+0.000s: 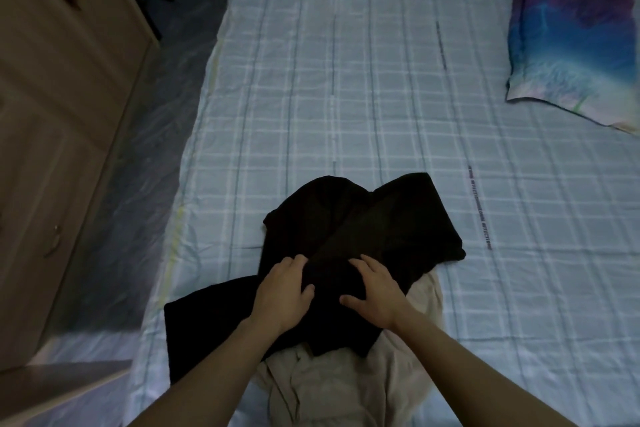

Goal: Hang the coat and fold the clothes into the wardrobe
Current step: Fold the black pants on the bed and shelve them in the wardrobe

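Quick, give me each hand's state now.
Left hand: grips a fold of the black garment.
Right hand: open, fingers spread flat on the garment.

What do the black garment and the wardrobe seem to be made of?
Black garment: soft matte cloth, it drapes limply without shine. Wardrobe: probably wood or laminate, smooth pale brown finish, rigid panelled doors.

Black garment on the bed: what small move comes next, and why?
Probably smooth its fold flat: the black garment lies unevenly folded atop a beige garment, and the left hand and right hand rest on it.
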